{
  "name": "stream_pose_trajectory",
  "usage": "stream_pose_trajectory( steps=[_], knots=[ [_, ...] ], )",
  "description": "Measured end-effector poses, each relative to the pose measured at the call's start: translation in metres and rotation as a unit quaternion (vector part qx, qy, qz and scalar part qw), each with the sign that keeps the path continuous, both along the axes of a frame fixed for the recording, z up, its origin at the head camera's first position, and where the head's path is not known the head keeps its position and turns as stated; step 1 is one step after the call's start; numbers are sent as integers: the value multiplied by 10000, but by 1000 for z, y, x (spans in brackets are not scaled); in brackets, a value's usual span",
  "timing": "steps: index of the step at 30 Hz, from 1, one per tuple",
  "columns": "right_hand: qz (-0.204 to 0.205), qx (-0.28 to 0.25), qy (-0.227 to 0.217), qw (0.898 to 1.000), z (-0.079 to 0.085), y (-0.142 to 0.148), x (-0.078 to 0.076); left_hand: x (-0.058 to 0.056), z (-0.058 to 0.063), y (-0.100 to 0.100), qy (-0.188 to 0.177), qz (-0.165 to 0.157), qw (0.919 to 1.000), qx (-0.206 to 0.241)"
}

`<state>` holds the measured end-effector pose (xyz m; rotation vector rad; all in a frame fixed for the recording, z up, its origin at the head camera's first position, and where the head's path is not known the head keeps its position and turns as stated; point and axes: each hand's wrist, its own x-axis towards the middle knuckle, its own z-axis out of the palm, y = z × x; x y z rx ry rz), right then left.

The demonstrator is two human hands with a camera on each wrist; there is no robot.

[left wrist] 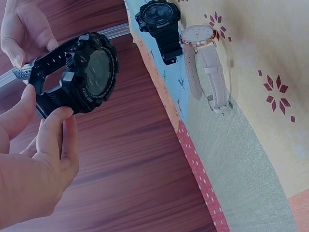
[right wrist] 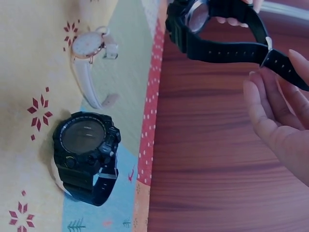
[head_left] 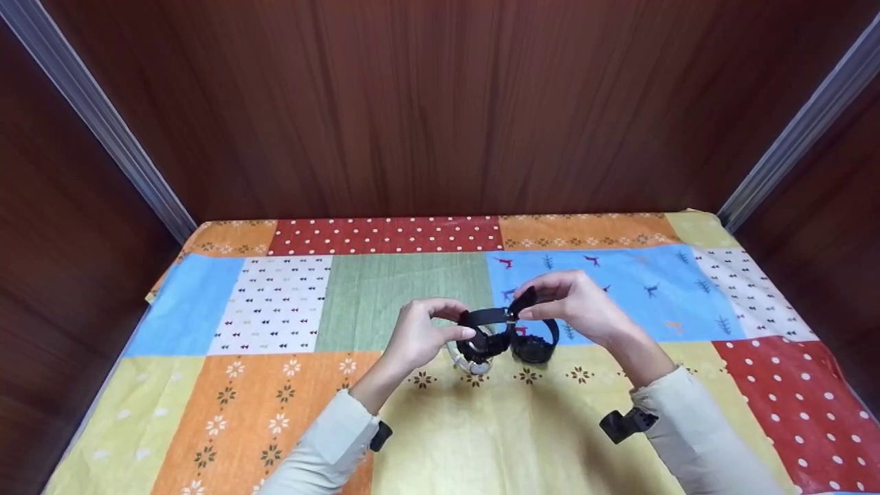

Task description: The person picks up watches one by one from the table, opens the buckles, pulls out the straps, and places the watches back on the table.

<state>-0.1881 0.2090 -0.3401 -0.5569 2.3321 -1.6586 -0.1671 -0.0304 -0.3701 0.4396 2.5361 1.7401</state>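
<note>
A black digital watch (left wrist: 99, 72) with a chunky case hangs above the table between my hands. My left hand (head_left: 416, 337) grips its strap close to the case, thumb on one side and fingers on the other. With thumb and fingers, my right hand (head_left: 581, 302) pinches the strap's free end, and the strap (right wrist: 227, 51) passes through the buckle (right wrist: 268, 44) as a loop. Below, a second black watch (right wrist: 84, 137) stands on the cloth with its strap looped. Beside it is a watch with a pale strap (left wrist: 212, 63) and white dial, partly hidden by the held watch in the head view.
A patchwork-patterned cloth (head_left: 447, 426) covers the table. Dark wood panels (head_left: 412, 103) rise behind it and at both sides, with metal strips (head_left: 117, 124) at the corners. A small black device (head_left: 627, 425) sits at the right wrist.
</note>
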Motion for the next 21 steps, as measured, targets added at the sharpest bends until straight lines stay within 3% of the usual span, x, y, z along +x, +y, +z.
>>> stream_pose_trajectory(
  steps=[5, 21],
  knots=[
    [-97, -243, -93, 9996, -5, -1, 1, -2, -2, 0, 15, -80, 10000, -45],
    [-635, -291, 0, 9976, -11, -6, 2, -3, 1, 9, -37, -90, 9998, -163]
  ],
)
